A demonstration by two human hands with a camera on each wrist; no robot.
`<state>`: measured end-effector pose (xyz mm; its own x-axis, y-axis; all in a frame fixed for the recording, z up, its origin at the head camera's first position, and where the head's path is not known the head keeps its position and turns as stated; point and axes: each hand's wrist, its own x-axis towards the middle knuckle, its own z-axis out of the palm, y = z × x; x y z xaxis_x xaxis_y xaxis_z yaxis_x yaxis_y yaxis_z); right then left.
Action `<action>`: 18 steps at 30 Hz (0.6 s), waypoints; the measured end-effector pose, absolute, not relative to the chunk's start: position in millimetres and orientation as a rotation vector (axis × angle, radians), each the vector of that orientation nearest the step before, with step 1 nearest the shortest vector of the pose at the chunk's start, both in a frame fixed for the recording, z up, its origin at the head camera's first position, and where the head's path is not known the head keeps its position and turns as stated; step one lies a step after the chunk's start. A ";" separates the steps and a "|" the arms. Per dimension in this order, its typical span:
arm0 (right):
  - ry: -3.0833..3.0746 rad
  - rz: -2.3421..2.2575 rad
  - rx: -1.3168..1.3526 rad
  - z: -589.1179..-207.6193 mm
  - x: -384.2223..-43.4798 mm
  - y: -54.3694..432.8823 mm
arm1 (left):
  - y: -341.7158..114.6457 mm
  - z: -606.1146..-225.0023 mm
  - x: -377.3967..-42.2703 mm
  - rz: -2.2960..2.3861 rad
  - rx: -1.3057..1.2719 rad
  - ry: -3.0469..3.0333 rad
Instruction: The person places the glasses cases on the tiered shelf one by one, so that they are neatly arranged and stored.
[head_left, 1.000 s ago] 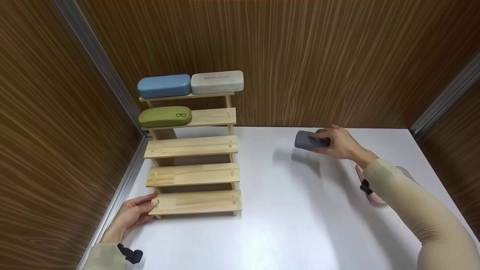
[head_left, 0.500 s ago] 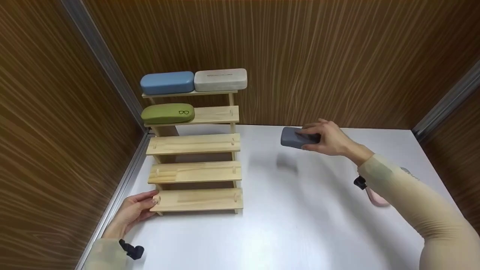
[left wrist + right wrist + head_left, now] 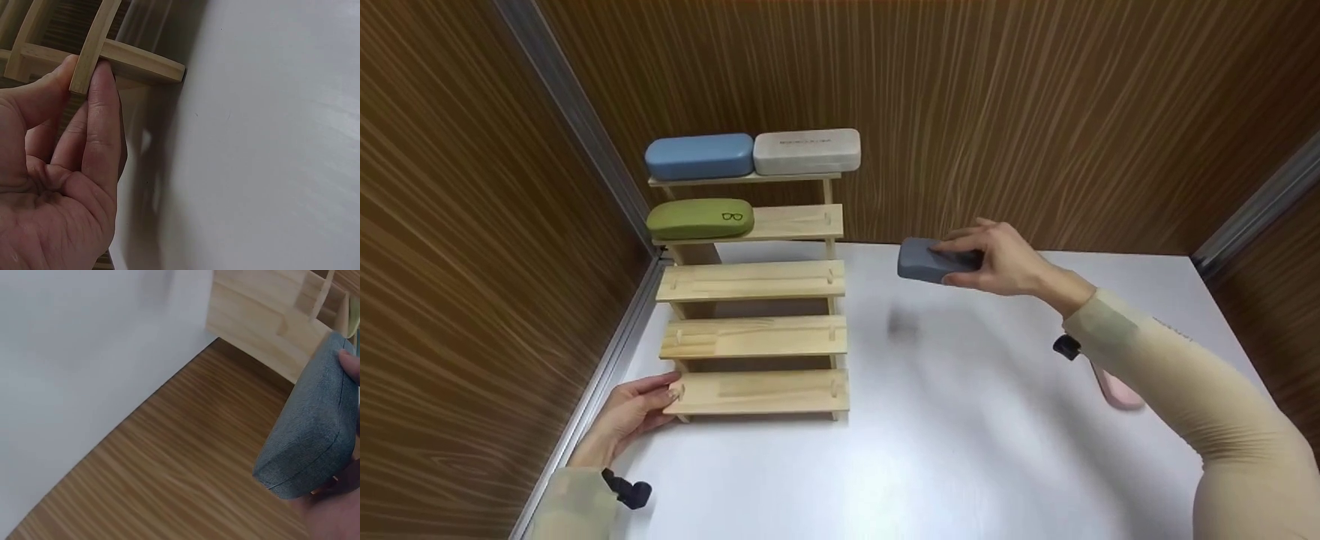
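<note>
My right hand (image 3: 997, 259) grips a grey-blue glasses case (image 3: 922, 260) above the table, to the right of a stepped wooden rack (image 3: 757, 281). In the right wrist view the case (image 3: 315, 422) shows a fabric-like surface and a seam along its side. Thumb and fingers of my left hand (image 3: 630, 412) pinch the left end of the rack's lowest shelf, and the left wrist view shows this pinch on the shelf edge (image 3: 93, 56). A blue case (image 3: 700, 157) and a whitish case (image 3: 808, 152) sit side by side on the top shelf. The second shelf bears a green case (image 3: 700, 219) at its left.
A pink case (image 3: 1121, 391) lies on the white table (image 3: 945, 450) at the right, partly hidden by my right forearm. Wood-grain walls (image 3: 1035, 120) stand at the back and both sides.
My right hand has carried the grey-blue case leftward and slightly up, closer to the rack. The left hand keeps its hold on the bottom shelf. The head view has shifted a little.
</note>
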<state>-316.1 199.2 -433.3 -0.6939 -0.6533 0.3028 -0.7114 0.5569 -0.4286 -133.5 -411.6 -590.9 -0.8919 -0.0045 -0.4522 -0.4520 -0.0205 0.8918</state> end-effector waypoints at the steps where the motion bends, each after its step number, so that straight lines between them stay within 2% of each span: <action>1: -2.673 0.814 1.182 -430.4 -316.6 196.6 | -411.0 -590.5 -133.7 1.982 -0.485 1.946; 18: -2.627 0.775 1.337 -388.8 -333.8 147.6 | -409.9 -587.9 -132.3 1.978 -0.529 1.949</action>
